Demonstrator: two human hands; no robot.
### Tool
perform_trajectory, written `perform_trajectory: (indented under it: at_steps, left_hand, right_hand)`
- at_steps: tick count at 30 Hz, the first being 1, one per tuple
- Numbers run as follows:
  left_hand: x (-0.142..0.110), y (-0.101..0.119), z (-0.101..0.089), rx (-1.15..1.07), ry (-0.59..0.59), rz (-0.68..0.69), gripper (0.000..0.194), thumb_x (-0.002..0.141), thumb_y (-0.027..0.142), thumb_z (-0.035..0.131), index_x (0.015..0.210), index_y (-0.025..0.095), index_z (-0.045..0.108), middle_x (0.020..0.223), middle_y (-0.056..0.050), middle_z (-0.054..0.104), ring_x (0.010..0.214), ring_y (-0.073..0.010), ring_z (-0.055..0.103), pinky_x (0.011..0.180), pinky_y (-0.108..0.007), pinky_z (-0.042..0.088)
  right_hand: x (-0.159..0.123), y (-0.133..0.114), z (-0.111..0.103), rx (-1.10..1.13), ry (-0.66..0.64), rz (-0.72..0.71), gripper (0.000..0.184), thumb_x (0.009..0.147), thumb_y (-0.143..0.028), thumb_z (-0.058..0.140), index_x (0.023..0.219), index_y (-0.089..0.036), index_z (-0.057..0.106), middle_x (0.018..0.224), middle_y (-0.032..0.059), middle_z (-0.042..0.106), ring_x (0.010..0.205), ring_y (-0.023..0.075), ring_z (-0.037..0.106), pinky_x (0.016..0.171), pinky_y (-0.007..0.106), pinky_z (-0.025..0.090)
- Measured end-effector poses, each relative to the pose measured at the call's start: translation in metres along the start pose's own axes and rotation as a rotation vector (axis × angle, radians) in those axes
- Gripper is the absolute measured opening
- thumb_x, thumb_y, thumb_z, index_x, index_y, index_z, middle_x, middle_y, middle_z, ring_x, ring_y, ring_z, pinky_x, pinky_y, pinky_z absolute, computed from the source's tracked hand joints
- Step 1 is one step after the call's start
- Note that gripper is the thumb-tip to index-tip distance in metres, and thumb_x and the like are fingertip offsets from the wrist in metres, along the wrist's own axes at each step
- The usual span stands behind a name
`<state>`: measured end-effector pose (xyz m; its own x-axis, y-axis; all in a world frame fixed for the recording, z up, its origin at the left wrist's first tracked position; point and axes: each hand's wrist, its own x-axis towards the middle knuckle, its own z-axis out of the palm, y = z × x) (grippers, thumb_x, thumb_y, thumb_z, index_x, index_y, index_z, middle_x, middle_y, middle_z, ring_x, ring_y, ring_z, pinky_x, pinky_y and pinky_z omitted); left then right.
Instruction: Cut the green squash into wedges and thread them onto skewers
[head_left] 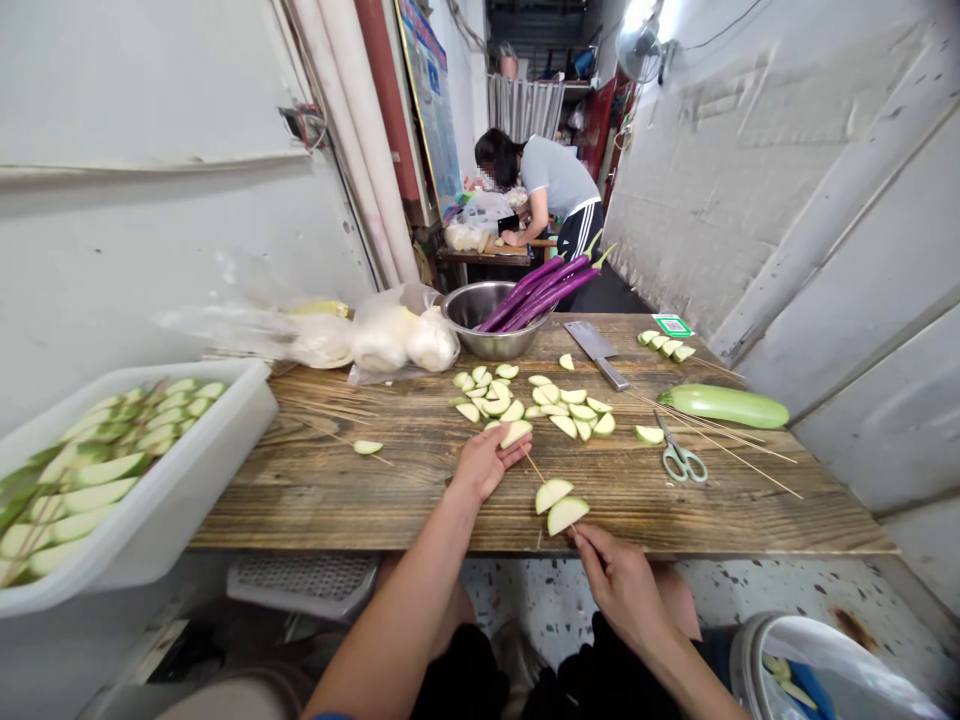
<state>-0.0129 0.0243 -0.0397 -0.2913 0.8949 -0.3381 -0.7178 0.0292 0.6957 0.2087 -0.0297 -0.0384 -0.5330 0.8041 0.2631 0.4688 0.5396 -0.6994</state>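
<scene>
My left hand (pixel 480 468) has its fingers closed on a half-round zucchini slice (pixel 516 433) with pale flesh and a green edge. Between the thumb and fingers of my right hand (pixel 621 578) is the lower end of a thin bamboo skewer (pixel 533 465). Two slices (pixel 568 515) are threaded on it close to that hand, and its far end reaches the slice in my left hand; whether it pierces that slice I cannot tell. Loose zucchini slices (pixel 576 408) lie scattered beyond my hands. A whole zucchini (pixel 724 404) and scissors (pixel 682 462) rest to the right.
At left stands a white tub (pixel 225 440) of skewered slices. Farther back are bagged white food (pixel 382 335), a steel bowl (pixel 487 345) with purple eggplants (pixel 544 290), and a cleaver (pixel 592 342). Loose skewers (pixel 739 440) lie right. A bucket (pixel 750 650) stands below; a person (pixel 559 175) works behind.
</scene>
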Motion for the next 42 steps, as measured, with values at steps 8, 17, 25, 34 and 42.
perform_trajectory:
  at_steps: [8,17,25,34,42]
  left_hand:
    - [-0.0002,-0.0001,-0.0005,0.013,-0.011,0.003,0.012,0.079,0.015,0.057,0.087,0.007,0.059,0.091,-0.016,0.067,0.085,-0.0230,0.065,0.084,-0.040,0.050]
    - [-0.0026,0.0019,0.0023,0.003,-0.009,-0.002,0.010,0.079,0.013,0.056,0.085,0.006,0.059,0.089,-0.016,0.067,0.083,-0.0233,0.065,0.082,-0.040,0.051]
    - [-0.0019,0.0020,0.0017,-0.003,-0.016,-0.012,0.009,0.079,0.012,0.055,0.084,0.006,0.060,0.089,-0.015,0.068,0.082,-0.0236,0.066,0.080,-0.039,0.052]
    - [0.0004,0.0015,0.0005,0.002,-0.020,-0.013,0.009,0.079,0.012,0.055,0.083,0.006,0.060,0.087,-0.015,0.068,0.080,-0.0227,0.066,0.079,-0.039,0.052]
    - [0.0010,0.0018,0.0014,0.018,-0.019,-0.010,0.008,0.078,0.011,0.056,0.082,0.007,0.061,0.087,-0.015,0.068,0.079,-0.0216,0.066,0.080,-0.039,0.051]
  right_hand:
    - [0.0007,-0.0006,-0.0001,0.003,-0.016,0.019,0.031,0.089,-0.029,0.037,0.100,-0.017,0.064,0.091,0.0088,0.068,0.079,0.0185,0.064,0.074,0.028,0.048]
    - [0.0008,0.0001,0.0023,0.011,-0.023,0.031,0.031,0.089,-0.028,0.037,0.099,-0.015,0.063,0.089,0.0089,0.068,0.075,0.0178,0.063,0.072,0.026,0.047]
    - [0.0014,0.0000,0.0041,0.044,-0.026,0.062,0.031,0.089,-0.030,0.037,0.098,-0.016,0.064,0.083,0.0072,0.068,0.071,0.0173,0.063,0.070,0.026,0.047]
    - [0.0029,0.0043,0.0084,0.028,-0.003,0.065,0.032,0.088,-0.029,0.038,0.104,-0.015,0.062,0.091,0.0093,0.068,0.077,0.0192,0.064,0.077,0.030,0.047]
    - [0.0055,-0.0007,0.0058,0.006,-0.001,0.053,0.033,0.088,-0.028,0.037,0.103,-0.015,0.064,0.094,0.0104,0.069,0.081,0.0200,0.065,0.073,0.029,0.048]
